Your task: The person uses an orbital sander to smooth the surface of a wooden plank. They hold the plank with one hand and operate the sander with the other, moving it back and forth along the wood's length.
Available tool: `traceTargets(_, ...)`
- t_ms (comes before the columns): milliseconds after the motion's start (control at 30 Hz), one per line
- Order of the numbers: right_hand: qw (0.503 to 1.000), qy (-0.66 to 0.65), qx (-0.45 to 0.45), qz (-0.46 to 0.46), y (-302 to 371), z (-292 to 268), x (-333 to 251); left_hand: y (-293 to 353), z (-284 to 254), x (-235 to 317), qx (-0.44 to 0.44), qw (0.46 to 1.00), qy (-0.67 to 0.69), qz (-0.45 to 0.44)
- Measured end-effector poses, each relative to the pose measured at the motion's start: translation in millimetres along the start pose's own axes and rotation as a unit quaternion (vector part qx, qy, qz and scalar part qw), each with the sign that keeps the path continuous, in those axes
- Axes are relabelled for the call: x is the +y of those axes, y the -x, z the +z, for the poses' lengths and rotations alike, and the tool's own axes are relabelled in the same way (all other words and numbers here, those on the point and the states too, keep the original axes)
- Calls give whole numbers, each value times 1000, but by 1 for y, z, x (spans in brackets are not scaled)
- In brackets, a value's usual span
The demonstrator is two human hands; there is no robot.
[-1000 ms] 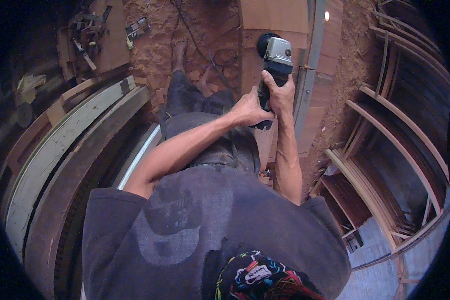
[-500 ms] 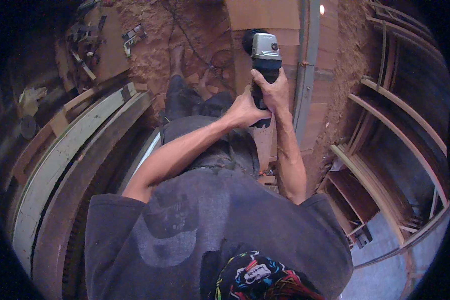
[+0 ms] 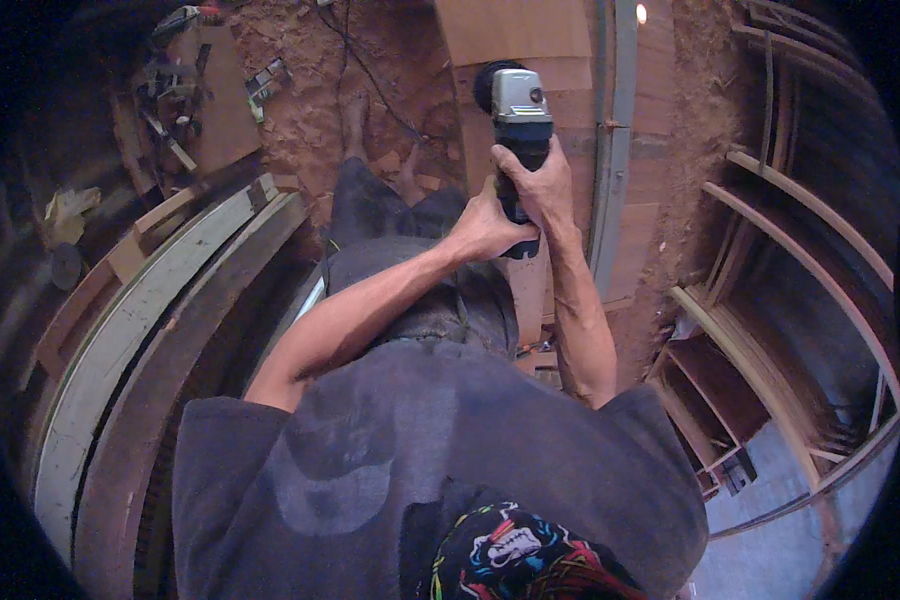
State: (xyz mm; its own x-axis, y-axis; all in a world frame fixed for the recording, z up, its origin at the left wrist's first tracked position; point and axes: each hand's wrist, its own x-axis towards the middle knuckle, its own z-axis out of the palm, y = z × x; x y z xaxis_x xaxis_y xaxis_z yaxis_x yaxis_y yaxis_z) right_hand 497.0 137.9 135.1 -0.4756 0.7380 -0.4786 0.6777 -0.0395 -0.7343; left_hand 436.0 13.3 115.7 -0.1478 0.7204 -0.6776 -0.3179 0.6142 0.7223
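An angle grinder (image 3: 521,98) with a silver head and a dark body lies across both my hands' grip, its round black disc on the left side of the head. My right hand (image 3: 543,185) is closed around the body just behind the head. Lower down, my left hand (image 3: 488,226) wraps the rear of the tool. Below the disc is a flat brown wooden panel (image 3: 520,35); whether the disc touches it I cannot tell. A long grey metal bar (image 3: 615,150) runs along the panel, right of my hands.
Long planks (image 3: 160,300) are stacked on my left. A power cord (image 3: 375,75) crosses the reddish, debris-strewn ground near my bare feet. At the upper left, tools lie on a board (image 3: 225,100). Wooden frames (image 3: 800,220) stand on the right.
The grinder and both hands have shifted slightly left, with the head a little lower in view. Both hands keep their grip.
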Motion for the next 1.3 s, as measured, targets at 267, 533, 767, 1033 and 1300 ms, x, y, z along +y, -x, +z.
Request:
traceTargets(267, 1000, 2, 3, 9, -10, -23, 10, -4, 14, 25, -22, 1000, -5, -18)
traceTargets(533, 999, -24, 46, 1, -17, -51, 18, -29, 38, 33, -13, 999, -47, 22)
traceTargets(767, 997, -37, 65, 11, -32, -74, 41, -51, 50, 51, -52, 994, -94, 35)
traceTargets(1033, 998, -28, 64, 7, -26, -71, 32, -47, 48, 45, -35, 994, -95, 39)
traceTargets(1300, 995, -68, 63, 21, -28, -75, 24, -51, 45, 62, -61, 988, -143, -7)
